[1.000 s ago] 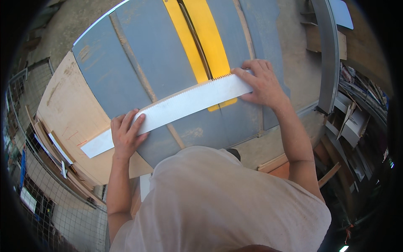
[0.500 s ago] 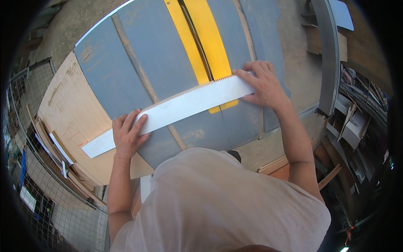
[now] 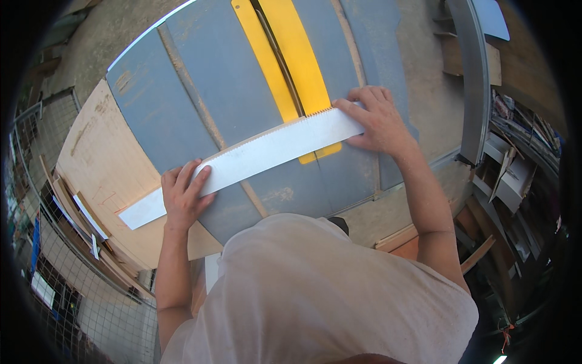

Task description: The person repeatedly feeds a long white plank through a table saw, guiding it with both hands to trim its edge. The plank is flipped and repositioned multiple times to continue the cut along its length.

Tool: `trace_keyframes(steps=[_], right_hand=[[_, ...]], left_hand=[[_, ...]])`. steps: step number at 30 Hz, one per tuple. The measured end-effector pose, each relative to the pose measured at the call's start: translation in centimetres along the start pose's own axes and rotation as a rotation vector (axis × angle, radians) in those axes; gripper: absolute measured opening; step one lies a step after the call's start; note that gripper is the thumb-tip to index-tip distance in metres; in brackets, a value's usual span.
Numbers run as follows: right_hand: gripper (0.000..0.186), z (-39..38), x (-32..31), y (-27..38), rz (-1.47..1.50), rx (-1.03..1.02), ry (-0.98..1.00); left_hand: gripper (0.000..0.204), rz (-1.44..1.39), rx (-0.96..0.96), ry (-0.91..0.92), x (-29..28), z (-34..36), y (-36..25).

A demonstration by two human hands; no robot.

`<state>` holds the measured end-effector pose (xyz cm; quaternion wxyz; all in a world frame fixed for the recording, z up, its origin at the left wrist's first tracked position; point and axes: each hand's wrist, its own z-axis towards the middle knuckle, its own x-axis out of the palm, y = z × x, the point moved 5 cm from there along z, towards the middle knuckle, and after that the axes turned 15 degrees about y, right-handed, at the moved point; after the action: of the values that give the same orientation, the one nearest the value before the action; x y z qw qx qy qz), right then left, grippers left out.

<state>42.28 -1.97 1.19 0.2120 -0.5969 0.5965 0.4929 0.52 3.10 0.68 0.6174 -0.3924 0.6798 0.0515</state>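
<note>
A long white strip of board [image 3: 273, 147] lies slantwise over a grey saw table [image 3: 212, 79], with a row of fine notches cut along its far edge. My left hand [image 3: 185, 197] grips it toward its left end, thumb on the near side and fingers over the top. Around the right end my right hand [image 3: 382, 121] is closed, fingers at the far edge and thumb at the near one. Beneath the strip runs a yellow insert plate [image 3: 312, 54] with a dark slot [image 3: 280, 57]; the strip's far edge meets the slot. No saw blade shows.
A pale wooden panel [image 3: 109, 145] adjoins the table on the left. Beyond it stand a wire mesh fence [image 3: 66, 242] and stacked offcuts [image 3: 91, 230]. To the right are a grey metal rail [image 3: 476, 79] and heaped scrap boards [image 3: 509, 182].
</note>
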Motion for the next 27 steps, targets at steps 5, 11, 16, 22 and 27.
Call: trace_keyframes(steps=[5, 11, 16, 22, 27], right_hand=[[0.07, -0.06, -0.1, 0.16, -0.001, 0.012, 0.005], [0.069, -0.06, -0.38, 0.25, 0.037, 0.035, 0.031], [0.069, -0.06, -0.34, 0.22, 0.012, 0.044, 0.021], [0.067, 0.37, -0.5, 0.03, -0.011, 0.084, 0.054], [0.069, 0.64, -0.57, 0.0, -0.018, 0.131, 0.07]], left_hand=[[0.076, -0.009, -0.006, -0.004, -0.1, -0.05, 0.0], [0.077, 0.02, -0.016, -0.009, 0.14, -0.23, -0.05], [0.078, 0.027, -0.011, -0.025, 0.35, -0.35, 0.17], [0.075, 0.058, -0.04, -0.04, 0.22, -0.2, 0.11], [0.074, 0.052, -0.059, -0.042, 0.14, -0.01, 0.22]])
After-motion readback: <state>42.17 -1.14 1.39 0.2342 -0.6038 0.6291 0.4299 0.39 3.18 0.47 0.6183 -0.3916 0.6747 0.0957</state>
